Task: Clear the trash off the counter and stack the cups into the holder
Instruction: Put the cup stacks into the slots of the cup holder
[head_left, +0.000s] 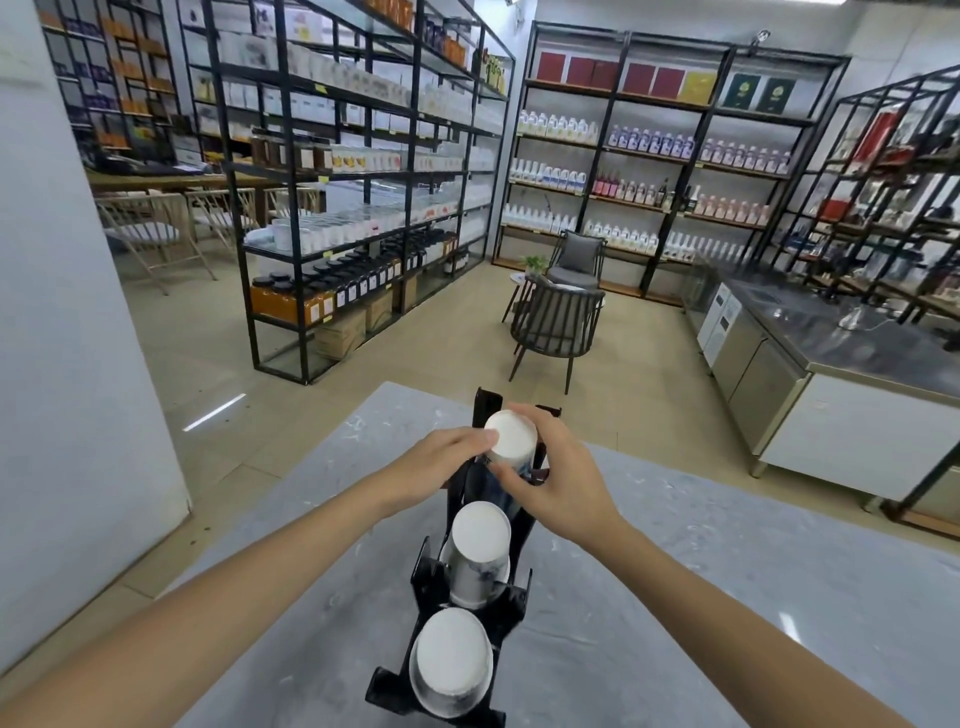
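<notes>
A black cup holder (511, 603) stands on the grey marble counter (701, 597), running away from me. Three stacks of upside-down white paper cups sit in it: a near stack (451, 662), a middle stack (480, 551) and a far stack (511, 436). My left hand (441, 467) grips the far stack from the left, thumb near its white base. From the right, my right hand (556, 478) wraps its fingers around the same stack. Both hands hold it at the holder's far slot.
The counter's far edge drops to a tiled floor. Tall black shelving full of bottles and jars stands beyond, with two dark chairs (558, 322) and a small table. A stainless steel counter (831, 332) lies at the right. A white wall (67, 312) rises at the left.
</notes>
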